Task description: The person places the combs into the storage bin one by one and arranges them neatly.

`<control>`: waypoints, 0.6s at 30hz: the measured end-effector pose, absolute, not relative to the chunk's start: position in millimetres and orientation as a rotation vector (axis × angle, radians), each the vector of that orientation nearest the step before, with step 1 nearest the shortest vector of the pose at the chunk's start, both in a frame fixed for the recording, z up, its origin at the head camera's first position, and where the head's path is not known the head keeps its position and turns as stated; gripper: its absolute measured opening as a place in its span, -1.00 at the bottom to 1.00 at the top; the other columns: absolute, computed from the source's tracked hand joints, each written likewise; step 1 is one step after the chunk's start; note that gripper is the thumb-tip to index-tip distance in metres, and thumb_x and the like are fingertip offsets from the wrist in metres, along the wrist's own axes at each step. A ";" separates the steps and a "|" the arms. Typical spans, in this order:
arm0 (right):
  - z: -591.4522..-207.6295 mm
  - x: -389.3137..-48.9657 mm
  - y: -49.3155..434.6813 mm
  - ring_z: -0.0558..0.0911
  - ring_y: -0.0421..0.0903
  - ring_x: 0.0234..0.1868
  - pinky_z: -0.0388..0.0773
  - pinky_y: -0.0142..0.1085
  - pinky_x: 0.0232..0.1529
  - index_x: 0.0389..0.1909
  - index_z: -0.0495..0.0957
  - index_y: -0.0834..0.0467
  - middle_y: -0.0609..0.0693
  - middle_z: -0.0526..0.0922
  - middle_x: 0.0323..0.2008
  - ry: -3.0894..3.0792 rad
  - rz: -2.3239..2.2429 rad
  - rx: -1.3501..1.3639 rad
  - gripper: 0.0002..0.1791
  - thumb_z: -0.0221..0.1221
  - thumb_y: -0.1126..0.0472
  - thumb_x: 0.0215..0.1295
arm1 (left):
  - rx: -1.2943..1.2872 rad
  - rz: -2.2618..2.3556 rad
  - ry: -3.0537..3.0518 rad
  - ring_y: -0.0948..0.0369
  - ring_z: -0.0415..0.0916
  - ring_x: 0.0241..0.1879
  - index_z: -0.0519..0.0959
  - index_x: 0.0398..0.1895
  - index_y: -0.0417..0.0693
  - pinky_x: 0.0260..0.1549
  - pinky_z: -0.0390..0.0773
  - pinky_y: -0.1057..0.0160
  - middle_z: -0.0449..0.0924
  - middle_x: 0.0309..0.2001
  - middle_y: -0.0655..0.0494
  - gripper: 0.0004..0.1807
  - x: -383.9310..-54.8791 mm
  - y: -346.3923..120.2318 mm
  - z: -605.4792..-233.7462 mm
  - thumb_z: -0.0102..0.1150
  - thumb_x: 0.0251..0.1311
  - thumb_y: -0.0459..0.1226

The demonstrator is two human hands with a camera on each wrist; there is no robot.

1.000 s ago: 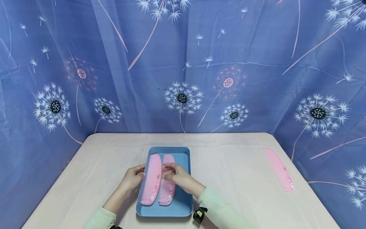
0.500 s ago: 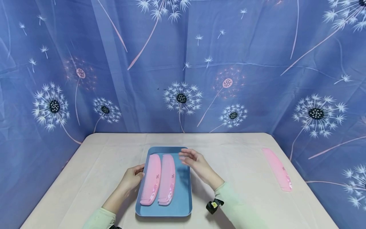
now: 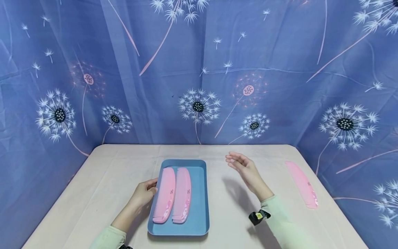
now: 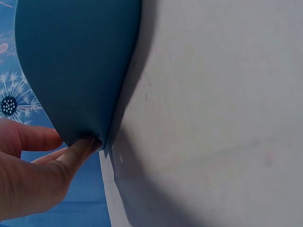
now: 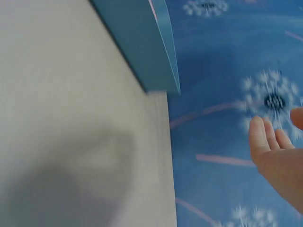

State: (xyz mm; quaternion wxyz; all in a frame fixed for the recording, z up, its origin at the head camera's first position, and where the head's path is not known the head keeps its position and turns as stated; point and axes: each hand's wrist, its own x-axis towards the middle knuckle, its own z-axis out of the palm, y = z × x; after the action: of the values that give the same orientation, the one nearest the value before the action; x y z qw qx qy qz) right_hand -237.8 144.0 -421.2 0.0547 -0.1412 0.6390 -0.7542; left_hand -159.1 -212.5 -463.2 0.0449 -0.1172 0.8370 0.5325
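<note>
Two pink combs, a left one (image 3: 166, 193) and a right one (image 3: 182, 193), lie side by side lengthwise in the blue tray (image 3: 200, 207). My left hand (image 3: 142, 194) pinches the tray's left side, thumb at the rim; the left wrist view shows the fingers (image 4: 78, 151) against the tray's outer wall. Off to the right of the tray, my right hand (image 3: 247, 171) is raised above the table, holding nothing, its fingers loosely extended. A third pink comb (image 3: 302, 185) lies on the table near the right edge, beyond my right hand.
A pale cloth covers the table (image 3: 121, 166). Behind it and along both sides hangs a blue curtain (image 3: 161, 103) with dandelion prints. A black wrist camera (image 3: 259, 217) is strapped at my right wrist.
My right hand has let go of the right comb in the tray and moved right, out over the table. The left hand stays at the tray's side.
</note>
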 end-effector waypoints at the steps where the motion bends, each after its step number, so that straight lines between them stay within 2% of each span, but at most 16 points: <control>1: -420.8 -238.3 151.1 0.56 -0.02 0.12 0.49 -0.32 0.16 0.27 0.16 0.55 0.38 0.43 0.14 1.952 -2.297 -0.433 -0.51 -0.03 0.44 0.38 | -0.359 1.626 2.557 -0.22 0.35 0.20 0.36 0.26 -0.41 0.15 0.46 -0.05 0.43 0.16 -0.37 -0.53 -159.3 -212.5 -463.2 -0.11 0.26 -0.50; 7: -421.0 -239.1 189.9 0.60 -0.17 0.05 0.49 -0.35 0.15 0.30 0.01 0.62 0.06 0.57 0.02 1.937 -2.377 -0.502 -0.45 -0.07 0.44 0.42 | -0.358 1.628 2.556 -0.23 0.34 0.22 0.35 0.26 -0.42 0.16 0.45 -0.07 0.42 0.17 -0.38 -0.54 -159.1 -212.0 -461.6 -0.12 0.28 -0.49; 11: -422.1 -238.3 210.4 0.61 -0.21 0.03 0.49 -0.38 0.14 0.31 -0.03 0.61 -0.01 0.60 -0.01 1.917 -2.425 -0.497 -0.43 -0.07 0.44 0.42 | -0.346 1.628 2.558 -0.23 0.34 0.22 0.35 0.26 -0.42 0.15 0.45 -0.07 0.42 0.17 -0.38 -0.54 -158.6 -211.5 -460.3 -0.12 0.28 -0.49; 17: -423.6 -234.8 236.4 0.61 -0.20 0.04 0.50 -0.42 0.12 0.32 -0.08 0.61 -0.01 0.61 -0.02 1.901 -2.475 -0.470 -0.40 -0.06 0.47 0.40 | -0.347 1.625 2.559 -0.23 0.34 0.21 0.36 0.26 -0.42 0.14 0.46 -0.07 0.42 0.17 -0.38 -0.54 -158.8 -211.4 -460.4 -0.12 0.28 -0.49; 18: -423.9 -233.8 240.7 0.61 -0.19 0.04 0.50 -0.42 0.11 0.32 -0.02 0.57 0.00 0.62 -0.02 1.896 -2.487 -0.467 -0.44 -0.06 0.49 0.39 | -0.352 1.624 2.558 -0.23 0.34 0.21 0.36 0.26 -0.41 0.14 0.46 -0.07 0.42 0.17 -0.37 -0.54 -159.0 -211.6 -461.2 -0.12 0.27 -0.50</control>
State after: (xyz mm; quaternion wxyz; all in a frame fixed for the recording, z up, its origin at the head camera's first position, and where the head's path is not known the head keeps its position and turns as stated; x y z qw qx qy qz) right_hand -233.8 240.7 -423.9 -0.0102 -0.1478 0.5995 -0.7866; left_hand -159.0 -211.6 -461.2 0.0455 -0.1151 0.8377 0.5319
